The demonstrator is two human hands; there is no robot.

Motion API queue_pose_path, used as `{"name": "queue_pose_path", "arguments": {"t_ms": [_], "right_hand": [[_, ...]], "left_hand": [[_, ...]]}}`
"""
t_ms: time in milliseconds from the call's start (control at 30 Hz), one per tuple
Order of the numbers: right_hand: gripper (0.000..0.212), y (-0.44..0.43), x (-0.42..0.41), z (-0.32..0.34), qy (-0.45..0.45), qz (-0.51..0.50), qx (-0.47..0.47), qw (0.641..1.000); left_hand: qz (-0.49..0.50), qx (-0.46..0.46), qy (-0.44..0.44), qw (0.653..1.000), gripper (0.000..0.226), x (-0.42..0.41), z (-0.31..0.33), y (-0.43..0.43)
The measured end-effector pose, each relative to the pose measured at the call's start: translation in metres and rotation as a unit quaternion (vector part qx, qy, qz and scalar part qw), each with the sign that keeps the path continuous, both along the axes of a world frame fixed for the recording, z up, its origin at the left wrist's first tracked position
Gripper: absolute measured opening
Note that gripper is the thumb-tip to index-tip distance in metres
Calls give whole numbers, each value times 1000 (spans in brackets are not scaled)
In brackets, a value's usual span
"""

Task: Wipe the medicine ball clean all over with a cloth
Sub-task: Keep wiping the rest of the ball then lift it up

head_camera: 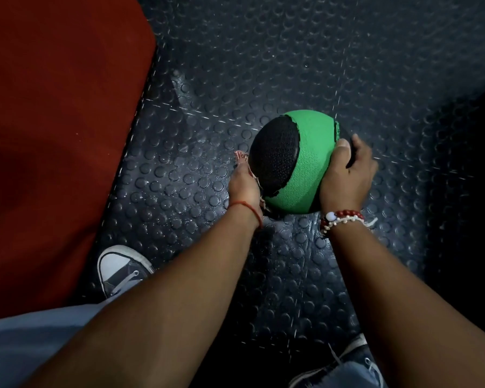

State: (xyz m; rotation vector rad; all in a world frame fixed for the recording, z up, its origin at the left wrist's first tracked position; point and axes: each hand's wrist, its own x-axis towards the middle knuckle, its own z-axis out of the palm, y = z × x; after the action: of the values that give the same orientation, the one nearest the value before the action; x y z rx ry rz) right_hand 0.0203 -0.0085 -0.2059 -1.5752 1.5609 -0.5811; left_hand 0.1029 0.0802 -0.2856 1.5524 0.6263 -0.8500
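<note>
A green and black medicine ball [308,163] sits between my two hands, low over the studded floor. My left hand [244,189] lies flat against its left black side and presses a red-and-white cloth [240,156] onto it. Only the cloth's tip past my fingertips and a frayed edge by my palm show. My right hand [346,175] grips the ball's right side, thumb on the green band and fingers curled round the far black panel. I cannot tell whether the ball touches the floor.
Dark rubber flooring [291,65] with round studs runs all around. A red mat [53,121] fills the left side. My left shoe [122,268] stands by the mat's edge and my right shoe [345,365] at the bottom right.
</note>
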Motion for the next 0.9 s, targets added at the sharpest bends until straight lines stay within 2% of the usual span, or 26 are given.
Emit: {"name": "queue_pose_path", "arguments": {"t_ms": [33, 100, 167, 233, 300, 367, 433, 500, 567, 600, 633, 700, 800, 833, 900], "right_hand": [[43, -1, 1, 0, 4, 0, 1, 1000], [42, -4, 4, 0, 8, 2, 2, 1000], [42, -5, 7, 2, 9, 4, 2, 1000], [42, -5, 7, 2, 6, 6, 3, 1000], [42, -1, 9, 1, -2, 5, 3, 1000], [44, 3, 12, 1, -9, -6, 8, 1000], [45, 7, 13, 2, -10, -11, 13, 1000], [45, 10, 13, 4, -9, -9, 9, 1000], [44, 10, 12, 5, -10, -12, 9, 1000], [43, 10, 12, 5, -15, -15, 12, 1000], [43, 9, 11, 5, -22, -18, 16, 999], [44, 7, 9, 5, -35, -24, 26, 999], [42, 4, 2, 2, -42, -29, 37, 998], [42, 4, 0, 1, -45, -30, 38, 998], [42, 3, -4, 0, -56, -34, 39, 997]], "left_hand": [[-6, 16, -17, 1000, 48, -5, 7, -2], [-6, 57, -107, 993, 40, -18, 24, -7], [2, 50, -197, 979, 37, -25, 41, -11], [-71, 34, -300, 951, 41, -19, 47, -13], [-148, 42, -345, 926, 40, -1, 44, -12], [-154, 28, -321, 934, 38, 16, 39, -11], [-115, 13, -254, 960, 45, 26, 32, -9], [-78, -9, -126, 989, 50, 32, 17, -4], [-35, -57, 9, 998, 50, 28, 1, 2], [-21, -57, 48, 997, 52, 23, -2, 3], [-19, -42, 50, 998, 52, 18, 2, 3], [-28, 19, -53, 998, 46, 3, 20, -2], [-86, 31, -279, 956, 38, -17, 45, -4], [-107, 20, -329, 938, 38, -19, 46, -3], [-141, 9, -363, 921, 38, -14, 42, -3]]}}
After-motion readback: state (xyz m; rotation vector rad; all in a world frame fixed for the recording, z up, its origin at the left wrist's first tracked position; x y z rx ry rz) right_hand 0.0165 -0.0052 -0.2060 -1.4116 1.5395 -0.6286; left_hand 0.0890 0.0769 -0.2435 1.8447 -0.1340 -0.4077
